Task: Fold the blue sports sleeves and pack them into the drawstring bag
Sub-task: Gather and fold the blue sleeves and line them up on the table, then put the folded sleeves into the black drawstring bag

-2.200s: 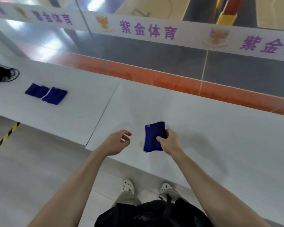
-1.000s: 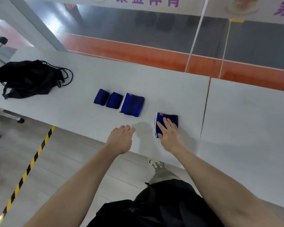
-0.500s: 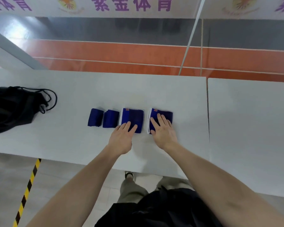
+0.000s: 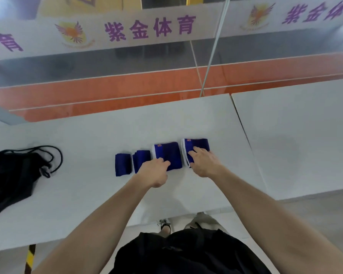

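drawstring bag (image 4: 10,175) cropped left, banner (image 4: 147,30) lettering clipped

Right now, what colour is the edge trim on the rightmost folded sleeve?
White, along the left edge of the rightmost sleeve; the head view shows it.

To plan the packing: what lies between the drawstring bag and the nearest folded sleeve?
Nothing: only bare white table separates bag and sleeve, head view.

4 folded sleeves (image 4: 170,153), row; bag (image 4: 8,175) L
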{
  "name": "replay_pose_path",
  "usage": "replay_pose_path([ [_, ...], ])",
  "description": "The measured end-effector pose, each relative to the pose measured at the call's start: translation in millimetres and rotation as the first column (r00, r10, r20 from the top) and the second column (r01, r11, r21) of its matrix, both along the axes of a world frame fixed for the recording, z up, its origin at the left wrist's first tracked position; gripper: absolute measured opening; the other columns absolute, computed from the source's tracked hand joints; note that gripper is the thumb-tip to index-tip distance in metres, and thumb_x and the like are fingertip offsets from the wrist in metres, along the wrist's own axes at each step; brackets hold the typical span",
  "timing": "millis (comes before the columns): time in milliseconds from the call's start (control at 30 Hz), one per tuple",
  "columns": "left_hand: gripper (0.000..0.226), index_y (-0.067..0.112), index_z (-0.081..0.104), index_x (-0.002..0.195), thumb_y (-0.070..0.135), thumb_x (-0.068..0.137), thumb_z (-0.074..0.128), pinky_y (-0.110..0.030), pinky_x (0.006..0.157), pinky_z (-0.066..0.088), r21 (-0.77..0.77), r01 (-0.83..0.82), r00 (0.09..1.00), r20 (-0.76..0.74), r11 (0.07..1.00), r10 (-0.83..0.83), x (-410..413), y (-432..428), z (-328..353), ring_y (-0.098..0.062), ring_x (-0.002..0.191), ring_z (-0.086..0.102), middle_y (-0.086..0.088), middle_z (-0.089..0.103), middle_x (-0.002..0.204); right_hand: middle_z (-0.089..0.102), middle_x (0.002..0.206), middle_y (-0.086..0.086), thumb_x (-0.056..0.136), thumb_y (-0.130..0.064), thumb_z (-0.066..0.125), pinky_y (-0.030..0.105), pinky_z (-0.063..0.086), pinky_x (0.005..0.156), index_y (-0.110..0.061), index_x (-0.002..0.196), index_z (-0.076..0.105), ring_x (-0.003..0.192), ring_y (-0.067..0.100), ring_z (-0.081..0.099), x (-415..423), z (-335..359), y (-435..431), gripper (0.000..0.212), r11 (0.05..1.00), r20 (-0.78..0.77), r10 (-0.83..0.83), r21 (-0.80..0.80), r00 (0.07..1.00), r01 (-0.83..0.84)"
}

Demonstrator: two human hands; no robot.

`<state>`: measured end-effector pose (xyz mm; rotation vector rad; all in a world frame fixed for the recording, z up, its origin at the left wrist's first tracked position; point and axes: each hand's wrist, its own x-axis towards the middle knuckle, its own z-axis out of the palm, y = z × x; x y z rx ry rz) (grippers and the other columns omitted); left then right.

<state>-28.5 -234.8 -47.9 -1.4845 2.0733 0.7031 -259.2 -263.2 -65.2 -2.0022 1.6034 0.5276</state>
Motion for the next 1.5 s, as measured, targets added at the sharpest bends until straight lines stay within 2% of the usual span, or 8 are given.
replay_pose_path([
  [100, 0.040, 0.021, 0.054, 0.148, 0.028, 0.110, 0.046, -0.049, 0.091, 0.062, -0.022, -0.009, 1.000, -0.013, 1.000, 0.008, 22.8, -2.8, 10.7, -0.028, 0.111, 0.069, -0.004, 0.066, 0.133, 0.063, 0.129, 0.004, 0.109, -0.033, 0.049, 0.041, 0.054, 0.086, -0.016, 0.128, 0.061, 0.107, 0.028, 0.063, 13.9, 30.0, 6.0, 0.028, 1.000, -0.046, -0.027, 0.011, 0.999, 0.027],
  [400, 0.027, 0.025, 0.058, 0.132, 0.032, 0.108, 0.047, -0.040, 0.081, 0.054, -0.112, -0.176, 0.984, 0.017, 0.978, 0.179, 111.7, 23.7, 38.0, -0.026, 0.102, 0.069, -0.001, 0.067, 0.120, 0.069, 0.122, 0.003, 0.107, -0.031, 0.050, 0.042, 0.055, 0.075, -0.014, 0.123, 0.065, 0.100, 0.029, 0.069, 107.5, 72.8, 10.5, 0.028, 0.991, 0.105, 0.124, -0.071, 0.987, -0.117],
  [700, 0.053, 0.027, 0.045, 0.164, 0.038, 0.112, 0.049, -0.043, 0.106, 0.053, -0.148, -0.575, 0.801, 0.098, 0.804, 0.591, 264.7, 121.3, 50.7, -0.028, 0.137, 0.061, -0.001, 0.057, 0.156, 0.064, 0.144, 0.006, 0.113, -0.038, 0.047, 0.046, 0.056, 0.096, -0.017, 0.146, 0.060, 0.122, 0.030, 0.067, 249.6, 72.3, 23.5, 0.042, 0.905, 0.167, 0.425, -0.061, 0.889, -0.421],
  [1000, 0.036, 0.014, 0.062, 0.135, 0.020, 0.099, 0.064, -0.044, 0.090, 0.054, -0.444, -0.765, 0.578, -0.151, 0.467, 0.802, 454.2, 136.4, 26.3, -0.031, 0.119, 0.060, -0.007, 0.061, 0.127, 0.054, 0.156, 0.010, 0.115, -0.037, 0.044, 0.045, 0.051, 0.111, -0.016, 0.157, 0.052, 0.138, 0.032, 0.059, 397.4, 61.5, 27.7, 0.048, 0.874, 0.121, 0.481, 0.009, 0.869, -0.485],
  [1100, 0.055, 0.017, 0.054, 0.151, 0.042, 0.102, 0.061, -0.048, 0.106, 0.049, -0.336, -0.779, 0.587, -0.098, 0.529, 0.803, 511.1, 118.0, 13.4, -0.033, 0.130, 0.059, -0.009, 0.062, 0.143, 0.056, 0.153, 0.009, 0.114, -0.037, 0.045, 0.045, 0.052, 0.109, -0.016, 0.155, 0.053, 0.136, 0.033, 0.060, 438.7, 58.0, 26.1, 0.047, 0.902, 0.071, 0.429, 0.023, 0.900, -0.432],
  [1267, 0.081, 0.038, 0.040, 0.166, 0.080, 0.096, 0.038, -0.063, 0.128, 0.028, 0.113, -0.687, 0.727, 0.086, 0.718, 0.682, 542.7, 100.1, -20.8, -0.041, 0.158, 0.034, -0.008, 0.033, 0.176, 0.057, 0.151, 0.006, 0.111, -0.036, 0.050, 0.045, 0.052, 0.109, -0.017, 0.155, 0.051, 0.138, 0.032, 0.058, 502.5, 54.3, 25.6, 0.048, 0.930, 0.171, 0.367, -0.073, 0.914, -0.360],
  [1400, 0.064, 0.036, 0.061, 0.150, 0.067, 0.095, 0.048, -0.057, 0.128, 0.031, 0.041, -0.480, 0.877, -0.001, 0.876, 0.481, 534.5, 121.2, -31.7, -0.043, 0.158, 0.033, -0.009, 0.040, 0.171, 0.056, 0.148, 0.007, 0.096, -0.048, 0.069, 0.046, 0.050, 0.107, -0.017, 0.153, 0.051, 0.136, 0.033, 0.055, 573.3, 53.5, 17.1, 0.068, 0.917, 0.298, 0.377, -0.251, 0.877, -0.309],
  [1500, 0.042, 0.027, 0.074, 0.137, 0.041, 0.099, 0.060, -0.052, 0.135, 0.017, -0.032, -0.204, 0.978, -0.043, 0.979, 0.202, 535.3, 139.5, -28.9, -0.035, 0.159, 0.035, -0.008, 0.052, 0.162, 0.053, 0.148, 0.013, 0.081, -0.070, 0.076, 0.051, 0.050, 0.108, -0.012, 0.160, 0.040, 0.136, 0.037, 0.055, 627.1, 47.2, 15.1, 0.105, 0.895, 0.210, 0.422, -0.251, 0.882, -0.369],
])
